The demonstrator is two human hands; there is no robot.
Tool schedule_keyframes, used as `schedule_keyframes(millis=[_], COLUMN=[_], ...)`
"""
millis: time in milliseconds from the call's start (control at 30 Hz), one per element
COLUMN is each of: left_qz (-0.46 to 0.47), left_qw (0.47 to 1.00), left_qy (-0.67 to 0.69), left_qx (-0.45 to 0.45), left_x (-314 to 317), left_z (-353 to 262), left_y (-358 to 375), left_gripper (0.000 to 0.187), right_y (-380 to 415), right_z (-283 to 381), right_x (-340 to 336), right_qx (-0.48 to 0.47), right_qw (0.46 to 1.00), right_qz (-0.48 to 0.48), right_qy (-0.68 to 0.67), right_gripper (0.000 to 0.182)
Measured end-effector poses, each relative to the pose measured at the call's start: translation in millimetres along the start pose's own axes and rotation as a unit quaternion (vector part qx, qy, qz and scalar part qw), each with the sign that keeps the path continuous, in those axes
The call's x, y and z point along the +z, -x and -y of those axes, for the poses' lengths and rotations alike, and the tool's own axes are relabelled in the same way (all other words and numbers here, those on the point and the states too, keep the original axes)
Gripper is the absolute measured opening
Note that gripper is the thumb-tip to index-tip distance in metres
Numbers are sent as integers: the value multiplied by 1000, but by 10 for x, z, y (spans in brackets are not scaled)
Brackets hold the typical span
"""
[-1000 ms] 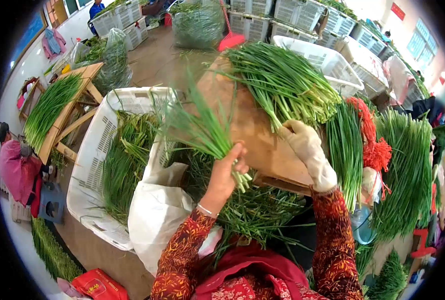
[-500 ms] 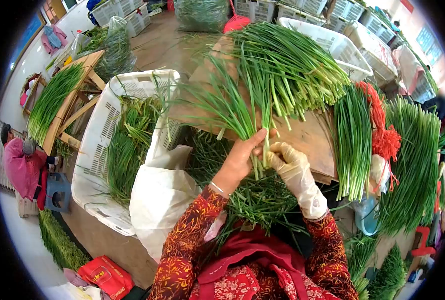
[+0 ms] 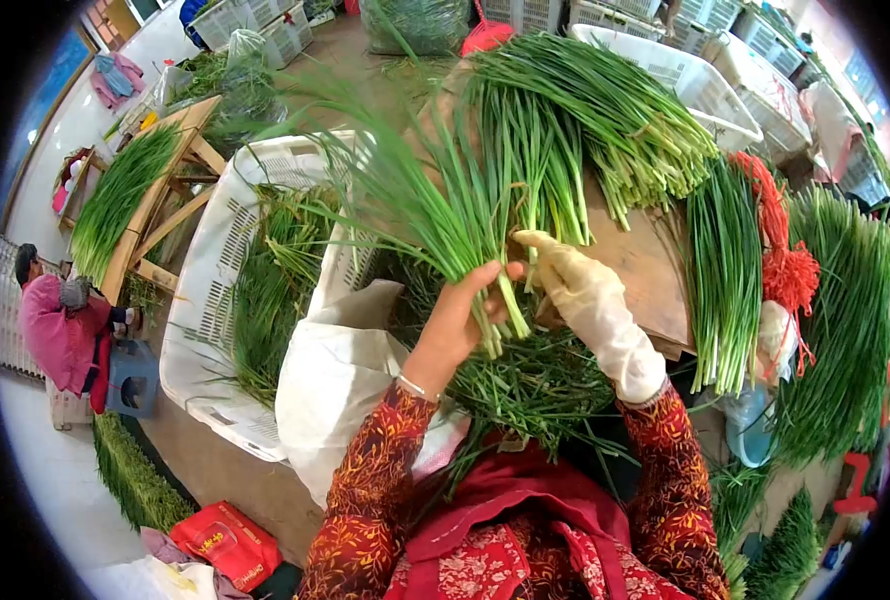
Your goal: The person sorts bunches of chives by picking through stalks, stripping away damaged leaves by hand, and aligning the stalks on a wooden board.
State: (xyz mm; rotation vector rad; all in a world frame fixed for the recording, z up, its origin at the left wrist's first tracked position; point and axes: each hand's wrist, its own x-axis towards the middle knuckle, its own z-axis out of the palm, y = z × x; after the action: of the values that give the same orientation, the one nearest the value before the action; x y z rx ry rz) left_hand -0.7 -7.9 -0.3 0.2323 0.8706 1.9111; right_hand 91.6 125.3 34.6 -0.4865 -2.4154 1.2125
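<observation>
My bare left hand [image 3: 452,318] is closed around the lower stalks of a bunch of garlic chives [image 3: 455,225], whose leaves fan up and to the left, blurred at the tips. Close by on the right is my right hand [image 3: 593,295] in a pale, stained glove. Its thumb and fingers are bent together near the stalks; whatever is between them is too small to make out. A big heap of garlic chives [image 3: 625,115] lies on the wooden board [image 3: 637,265] just beyond both hands. Loose green leaves [image 3: 530,390] are piled below my hands, above my lap.
On the left, a white plastic crate [image 3: 200,330] holds loose leaves, with a white sack [image 3: 330,385] against it. Red ties [image 3: 787,270] hang at the right between upright bundles of chives [image 3: 725,285]. A person in pink [image 3: 60,325] sits far left beside a blue stool [image 3: 132,378].
My left hand has shifted slightly left and down with the chives, whose leaves now sweep further up. My right hand has risen a little, away from the stalk ends.
</observation>
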Motion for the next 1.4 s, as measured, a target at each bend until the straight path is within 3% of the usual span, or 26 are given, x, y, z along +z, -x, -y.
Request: schedule_keyframes(millis=[67,133,200,267,333,400,433,467,533,600,633,733,900,1000,1033,1067,1133,1200,1233,1300,1367,1400], left_qz=[-19,16,16,23,35,27,27,26,12,13,8,-20,-83,-56,-43,-31,-6,-82,-136,-256,-287,-279], left_qw=[1000,998,994,983,985,994,995,996,998,999,999,995,963,974,975,975,975,903,841,752,764,809], left_qy=[12,57,51,57,5,-15,-24,-32,-33,-39,-51,-97,-256,-218,-219,-220,-222,-422,-522,-608,-573,-501], left_qx=[-3,36,99,175,167,102,89,74,59,8,3,4,-27,-21,-13,-4,19,-10,-28,-2,79,127], left_x=[6,-47,18,41,60,38,-2,-21,3,11,11,-74,-206,-248,-205,-154,-191,-261,-180,-217,-368,-396], left_z=[-28,-140,-289,-438,-512,-392,-296,-194,-51,19,38,49,-131,-115,-72,-20,13,-80,-225,-404,-582,-669], left_y=[65,107,163,195,143,59,9,-25,-7,40,47,67,175,149,147,143,107,107,146,192,270,297], left_gripper=[28,31,32,32,32,28,27,27,28,29,32,36,40,41,41,41,41,37,43,45,41,39], right_y=[-116,-189,-243,-167,-221,-122,-59,8,96,61,40,-21,16,17,8,28,29,29,36,89,119,125], right_z=[-44,24,170,-28,-480,-335,-230,-116,82,51,234,89,-48,-45,2,13,-56,-113,-125,-140,-179,-179], right_x=[56,10,-156,-452,-673,-825,-833,-769,-552,-337,-317,-106,-43,9,29,84,132,76,34,-83,-151,-171], right_qx=[-54,-66,95,46,99,129,133,72,45,16,97,74,175,194,220,166,164,144,125,173,173,172], right_qw=[965,954,890,887,887,894,926,952,997,996,983,985,953,949,945,953,951,962,972,946,940,940], right_qz=[70,90,185,94,57,85,83,52,-5,22,80,158,148,116,148,143,140,118,95,86,56,53], right_qy=[248,277,407,450,447,422,343,293,64,-81,-133,-15,-197,-220,-190,-208,-223,-198,-174,-259,-290,-289], right_gripper=[23,24,33,30,28,28,28,25,26,28,32,34,27,26,28,30,28,27,26,25,23,23])
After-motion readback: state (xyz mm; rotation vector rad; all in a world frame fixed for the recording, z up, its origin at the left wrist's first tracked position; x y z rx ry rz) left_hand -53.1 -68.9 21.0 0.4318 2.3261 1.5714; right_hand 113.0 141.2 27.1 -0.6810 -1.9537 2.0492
